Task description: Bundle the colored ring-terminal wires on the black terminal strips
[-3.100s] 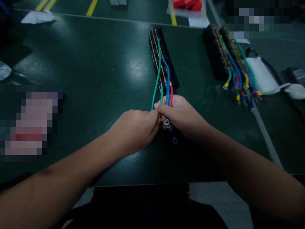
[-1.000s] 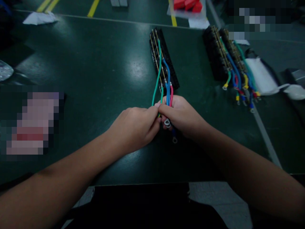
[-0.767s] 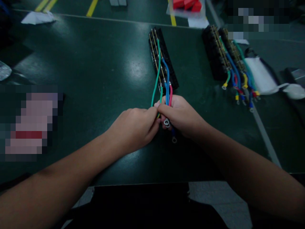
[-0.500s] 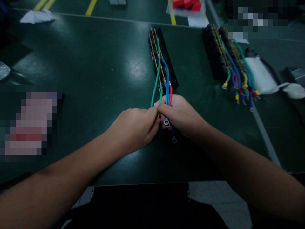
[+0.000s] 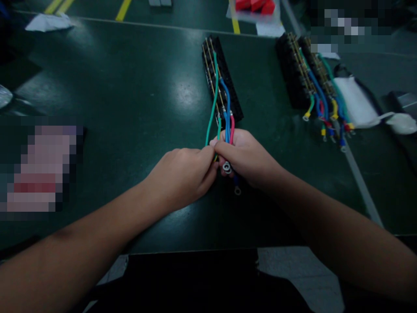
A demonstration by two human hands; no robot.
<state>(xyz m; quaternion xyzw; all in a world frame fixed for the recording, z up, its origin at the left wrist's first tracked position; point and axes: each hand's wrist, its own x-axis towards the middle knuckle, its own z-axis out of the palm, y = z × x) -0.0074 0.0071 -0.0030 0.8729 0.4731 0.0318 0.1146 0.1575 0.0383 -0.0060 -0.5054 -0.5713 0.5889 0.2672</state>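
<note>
A long black block with brass strips (image 5: 230,82) lies on the dark green table, its wires running toward me. My left hand (image 5: 192,171) is closed on the green wires (image 5: 212,113), with a bit of yellow showing at the fingertips. Touching it, my right hand (image 5: 246,152) is wrapped round the blue wires (image 5: 227,126) and a red wire (image 5: 232,130). Metal ring terminals (image 5: 227,167) stick out below my right thumb, and another ring terminal (image 5: 237,190) on a dark blue sleeve hangs lower. My fingers hide the ends of the green wires.
Two similar wired black blocks (image 5: 291,74) lie side by side at the right. Beyond them are a white pouch (image 5: 356,102) and a dark cable. Red pieces in a plastic bag (image 5: 256,6) sit at the back; a blurred-out flat object (image 5: 35,169) lies at the left.
Both hands keep the same grip on the wires. The whole view has shifted very slightly; nothing else has visibly moved.
</note>
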